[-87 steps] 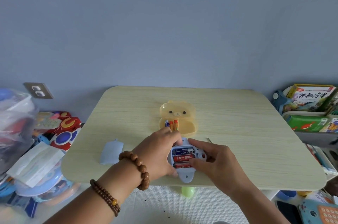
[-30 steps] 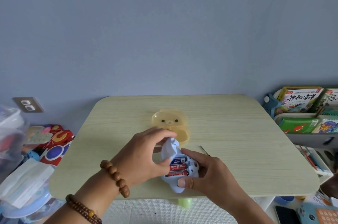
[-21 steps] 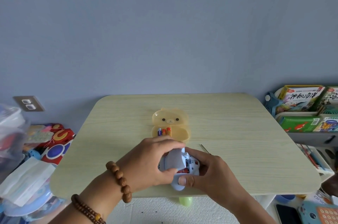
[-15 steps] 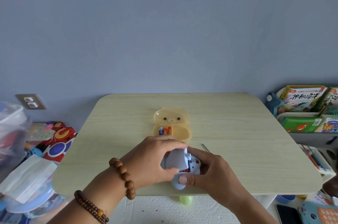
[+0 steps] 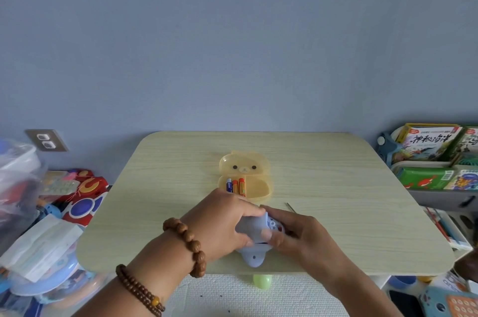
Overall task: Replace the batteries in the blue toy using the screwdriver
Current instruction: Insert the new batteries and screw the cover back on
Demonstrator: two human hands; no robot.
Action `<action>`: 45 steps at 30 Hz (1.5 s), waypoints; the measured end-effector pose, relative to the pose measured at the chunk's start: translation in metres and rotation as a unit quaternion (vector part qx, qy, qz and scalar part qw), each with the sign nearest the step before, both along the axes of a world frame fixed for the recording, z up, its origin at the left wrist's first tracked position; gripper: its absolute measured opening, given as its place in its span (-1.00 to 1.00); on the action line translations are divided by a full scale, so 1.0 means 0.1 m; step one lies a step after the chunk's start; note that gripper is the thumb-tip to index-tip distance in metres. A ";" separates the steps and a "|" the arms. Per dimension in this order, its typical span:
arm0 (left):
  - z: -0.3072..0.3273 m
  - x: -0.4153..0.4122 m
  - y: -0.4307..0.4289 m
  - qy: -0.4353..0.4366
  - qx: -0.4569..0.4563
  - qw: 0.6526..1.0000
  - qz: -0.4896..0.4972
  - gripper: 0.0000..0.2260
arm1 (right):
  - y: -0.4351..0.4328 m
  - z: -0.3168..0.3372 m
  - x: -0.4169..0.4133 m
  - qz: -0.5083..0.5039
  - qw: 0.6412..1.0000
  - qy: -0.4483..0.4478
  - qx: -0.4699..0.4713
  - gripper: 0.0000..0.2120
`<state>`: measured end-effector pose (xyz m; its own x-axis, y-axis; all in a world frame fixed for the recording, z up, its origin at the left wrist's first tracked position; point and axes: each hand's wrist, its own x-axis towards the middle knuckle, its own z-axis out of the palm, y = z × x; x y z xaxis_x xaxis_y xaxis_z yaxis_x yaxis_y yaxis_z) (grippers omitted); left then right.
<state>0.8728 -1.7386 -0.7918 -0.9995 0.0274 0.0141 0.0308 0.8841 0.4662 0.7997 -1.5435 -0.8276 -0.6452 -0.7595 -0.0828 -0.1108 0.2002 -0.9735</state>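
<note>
I see the blue toy [image 5: 254,259] low in the centre of the frame, on the bench [image 5: 362,213] near its front edge, between both hands. The left hand [image 5: 225,223] curls over its lid [image 5: 252,226]; the right hand [image 5: 302,234] clasps the blue toy's right side, thumb on the lid.

We look through a single wide-angle camera worn on the person's head, facing forward and down over a pale wooden table [image 5: 336,226] toward a blue-grey wall [image 5: 232,32] at 12 o'clock that fills the upper half. The camera sits close: the left hand [image 5: 222,226] and right hand [image 5: 305,236] reach in from 6 o'clock and grip the blue toy [image 5: 254,259] just below centre, at the table's near edge. Toy clutter [image 5: 64,200] shows at 9 o'clock and shelved books [image 5: 434,143] at 3 o'clock.
</note>
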 end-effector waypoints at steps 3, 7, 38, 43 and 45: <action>0.01 0.00 0.00 -0.012 -0.002 1.000 0.005 -0.52 | -0.01 0.03 -0.03 -0.015 0.999 -0.039 0.004 -0.73; 0.03 0.01 0.00 -0.011 -0.001 1.000 0.005 -0.48 | -0.03 -0.03 -0.05 -0.019 0.999 -0.039 0.016 -0.73; -0.04 0.00 -0.03 -0.015 -0.006 1.000 0.007 -0.54 | -0.05 -0.10 -0.07 -0.063 0.997 -0.007 0.040 -0.72; -0.05 -0.01 -0.07 -0.012 -0.006 1.000 0.019 -0.51 | -0.07 -0.09 -0.02 -0.088 0.995 0.026 0.043 -0.71; -0.05 0.01 -0.09 -0.014 0.006 0.999 0.033 -0.49 | -0.09 -0.08 -0.01 -0.086 0.995 0.032 0.045 -0.70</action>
<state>0.8736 -1.7471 -0.7973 -0.9991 -0.0396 -0.0138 -0.0413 0.8779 0.4771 0.7990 -1.5529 -0.8354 -0.7714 -0.6286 -0.0994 -0.1291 0.3075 -0.9428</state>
